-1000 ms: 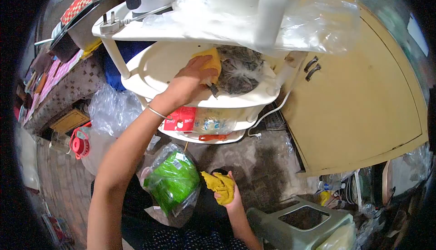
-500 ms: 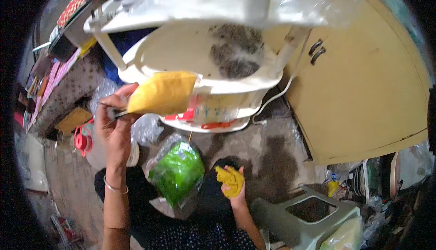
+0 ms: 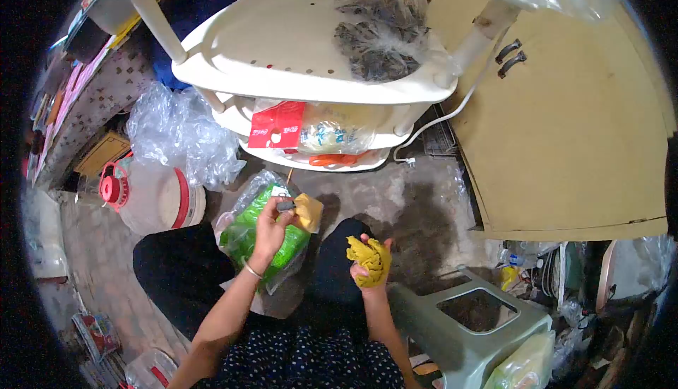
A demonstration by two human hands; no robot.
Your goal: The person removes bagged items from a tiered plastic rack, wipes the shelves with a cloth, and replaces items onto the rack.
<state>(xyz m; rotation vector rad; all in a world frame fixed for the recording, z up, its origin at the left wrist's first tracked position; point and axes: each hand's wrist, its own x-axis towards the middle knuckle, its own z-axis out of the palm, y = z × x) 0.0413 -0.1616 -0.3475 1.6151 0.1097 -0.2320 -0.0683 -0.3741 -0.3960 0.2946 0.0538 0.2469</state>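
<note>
My left hand [image 3: 270,232] is closed on a small yellow packet [image 3: 309,214], pinched at its end. A dark grey piece [image 3: 286,206], perhaps a clip, shows between the fingers. Behind and below it lies a bright green bag [image 3: 263,228] in clear plastic, between my legs. My right hand [image 3: 371,273] grips a crumpled yellow cloth [image 3: 369,258] above my right knee.
Ahead stands a white plastic rack [image 3: 268,50] with a bag of dark material [image 3: 381,39] on a shelf. A plastic jar with a red lid [image 3: 159,198] lies left. To the right are a grey-green stool [image 3: 452,343] and a yellowish cabinet [image 3: 565,127].
My left hand has come down and right with the yellow packet, from before the rack to over the green bag. My right hand has risen slightly, still holding the cloth.
</note>
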